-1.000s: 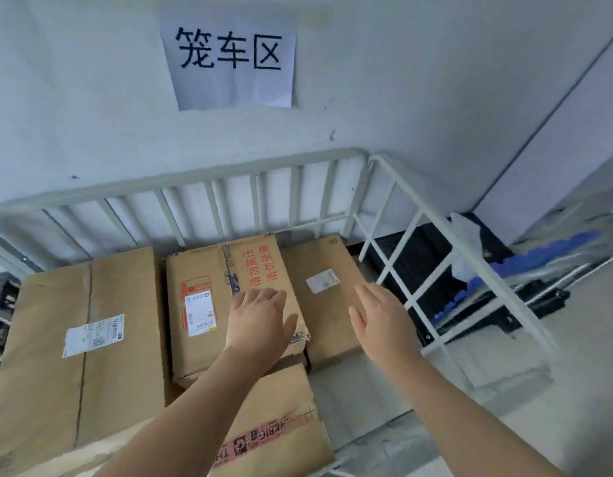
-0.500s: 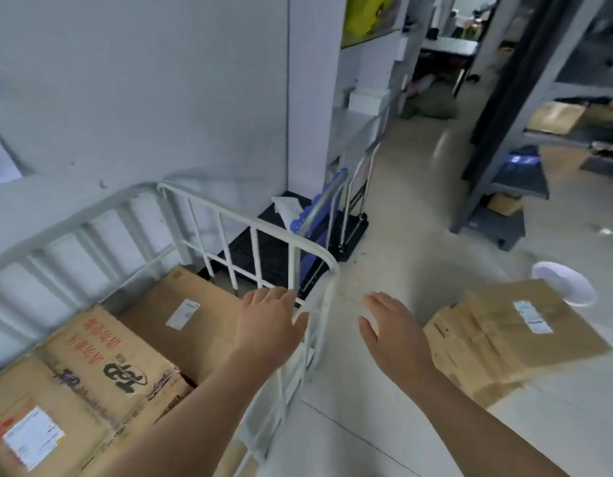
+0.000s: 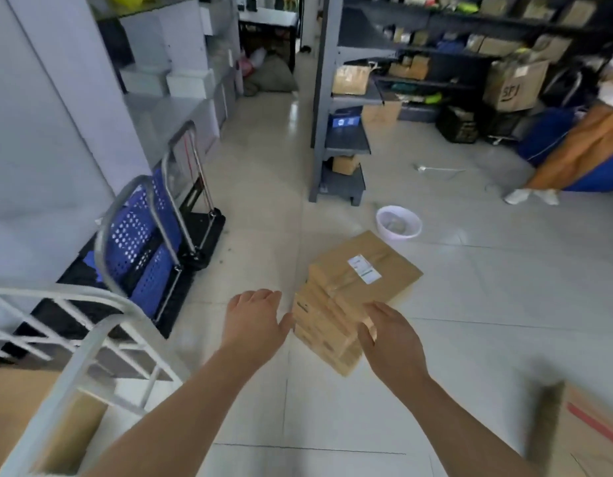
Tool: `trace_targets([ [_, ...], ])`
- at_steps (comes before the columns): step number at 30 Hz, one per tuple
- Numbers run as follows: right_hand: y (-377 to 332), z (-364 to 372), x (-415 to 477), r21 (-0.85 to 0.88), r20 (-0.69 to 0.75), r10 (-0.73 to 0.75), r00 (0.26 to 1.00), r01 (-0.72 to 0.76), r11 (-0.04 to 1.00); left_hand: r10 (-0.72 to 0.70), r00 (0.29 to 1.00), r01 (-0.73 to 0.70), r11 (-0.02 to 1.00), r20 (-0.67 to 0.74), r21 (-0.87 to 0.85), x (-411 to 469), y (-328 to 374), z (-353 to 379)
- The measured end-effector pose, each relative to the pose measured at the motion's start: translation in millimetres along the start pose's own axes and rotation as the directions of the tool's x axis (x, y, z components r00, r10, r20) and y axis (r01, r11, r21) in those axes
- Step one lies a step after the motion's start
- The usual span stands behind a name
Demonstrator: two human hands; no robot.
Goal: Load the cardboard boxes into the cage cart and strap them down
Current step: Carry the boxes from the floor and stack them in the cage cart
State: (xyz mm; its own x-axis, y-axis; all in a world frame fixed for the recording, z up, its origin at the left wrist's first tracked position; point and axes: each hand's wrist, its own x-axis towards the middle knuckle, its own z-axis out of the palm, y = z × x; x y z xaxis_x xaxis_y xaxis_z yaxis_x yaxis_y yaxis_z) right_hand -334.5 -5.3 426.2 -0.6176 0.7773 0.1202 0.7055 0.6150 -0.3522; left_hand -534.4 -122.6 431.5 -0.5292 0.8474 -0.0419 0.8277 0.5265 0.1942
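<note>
A stack of flat cardboard boxes (image 3: 361, 284) lies on the tiled floor ahead, the top one bearing a white label. My left hand (image 3: 251, 320) hovers just left of the stack, fingers relaxed, holding nothing. My right hand (image 3: 389, 333) reaches over the stack's near corner with fingers extended; contact with the boxes is unclear. The white cage cart rail (image 3: 88, 342) stands at lower left, with a loaded cardboard box (image 3: 19, 411) inside it. Another box (image 3: 594, 432) with red tape shows blurred at lower right.
A folded blue platform trolley (image 3: 143, 242) leans by the wall left of the cart. A white basin (image 3: 398, 222) sits on the floor behind the stack. Grey shelving (image 3: 346, 139) with parcels stands beyond. A person's white shoes (image 3: 530, 196) are at far right.
My view has swung right, from the boxes inside the cage cart to the stack on the floor. Both hands have left the cart and now reach toward that stack.
</note>
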Motion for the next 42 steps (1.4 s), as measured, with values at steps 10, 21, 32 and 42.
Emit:
trace_targets([
  [10, 108, 38, 83, 0.01, 0.101, 0.259, 0.961, -0.261, 0.965, 0.121, 0.984, -0.13, 0.989, 0.127, 0.067, 144, 59, 56],
  [21, 169, 140, 204, 0.02, 0.209, 0.49, 0.846, -0.505, 0.863, 0.254, 0.916, -0.323, 0.926, 0.309, 0.195, 333, 57, 153],
  [32, 237, 284, 248, -0.088, 0.268, 0.677, 0.685, -0.682, 0.726, 0.199, 0.873, -0.286, 0.949, 0.446, 0.136, 446, 46, 307],
  [42, 259, 353, 246, 0.216, 0.343, 0.747, 0.57, -0.822, 0.528, 0.088, 0.857, -0.104, 0.995, 0.507, 0.004, 483, 37, 386],
])
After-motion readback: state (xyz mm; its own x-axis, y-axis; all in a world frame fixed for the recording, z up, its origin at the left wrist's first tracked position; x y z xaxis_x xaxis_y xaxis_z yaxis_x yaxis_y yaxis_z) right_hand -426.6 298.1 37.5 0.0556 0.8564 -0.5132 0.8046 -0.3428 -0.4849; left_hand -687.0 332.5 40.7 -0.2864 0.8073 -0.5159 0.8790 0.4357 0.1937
